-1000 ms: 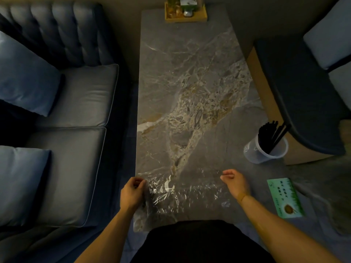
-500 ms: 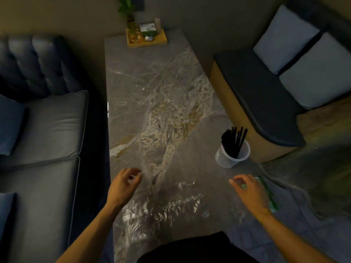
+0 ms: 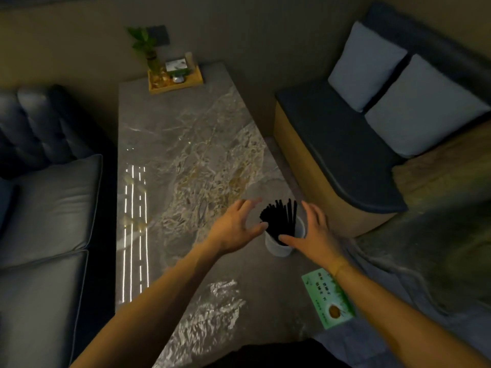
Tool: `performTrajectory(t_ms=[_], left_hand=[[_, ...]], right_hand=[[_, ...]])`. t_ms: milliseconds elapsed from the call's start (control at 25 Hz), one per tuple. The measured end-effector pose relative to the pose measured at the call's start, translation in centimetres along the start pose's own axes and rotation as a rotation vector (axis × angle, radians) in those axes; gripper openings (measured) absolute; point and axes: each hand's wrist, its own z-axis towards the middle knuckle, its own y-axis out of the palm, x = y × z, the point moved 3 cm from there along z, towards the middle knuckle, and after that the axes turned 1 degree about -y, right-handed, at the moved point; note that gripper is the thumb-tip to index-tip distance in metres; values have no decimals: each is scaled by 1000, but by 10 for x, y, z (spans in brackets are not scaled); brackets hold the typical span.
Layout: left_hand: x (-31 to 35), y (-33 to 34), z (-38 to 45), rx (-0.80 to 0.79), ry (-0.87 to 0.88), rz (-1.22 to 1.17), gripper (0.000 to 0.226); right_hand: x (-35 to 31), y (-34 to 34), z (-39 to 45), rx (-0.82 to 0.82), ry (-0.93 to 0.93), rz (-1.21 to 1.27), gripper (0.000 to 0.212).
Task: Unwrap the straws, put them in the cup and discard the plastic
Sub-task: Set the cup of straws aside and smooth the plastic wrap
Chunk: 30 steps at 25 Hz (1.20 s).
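Hands have left the plastic lying low on the counter; your left hand and right hand, both open, now flank the cup of straws, right of centre.

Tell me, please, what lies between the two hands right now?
In the head view, the white cup with the black straws stands between the left hand and right hand, both open.

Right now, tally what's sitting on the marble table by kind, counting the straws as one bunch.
Cup: 1
Bunch of black straws: 1
Clear plastic wrap: 1
Green packet: 1
Wooden tray: 1
Total: 5
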Motion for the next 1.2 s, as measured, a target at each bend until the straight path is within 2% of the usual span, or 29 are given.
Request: performTrajectory(t_ms=[160,240,360,440,640,720,840,960,1080,1200], left_hand=[[22,26,27,-87,-155,-235,80],[28,38,29,-41,-264,-426,80],[40,52,30,41,-399,-671,69],[48,56,32,57,-470,-782,61],[72,64,33,-22,-510,-904,57],[77,64,29,-70,-488,-880,56],[75,57,24,-74,-312,-521,43],[72,50,23,-38,-239,-416,40],[68,50,20,8,-189,-364,44],[63,53,14,38,-159,-258,47]], right_hand=[[-8,4,30,-99,-51,-80,120],[-7,9,37,-128,-99,-127,119],[-4,18,41,-128,-190,-189,115],[-3,25,43,-117,-217,-276,109],[0,36,43,46,-266,-437,70],[4,37,44,71,-283,-330,60],[3,37,42,161,-305,-304,48],[-2,33,41,224,-346,-159,41],[-4,30,36,256,-325,-107,47],[-9,31,32,154,-312,-198,52]])
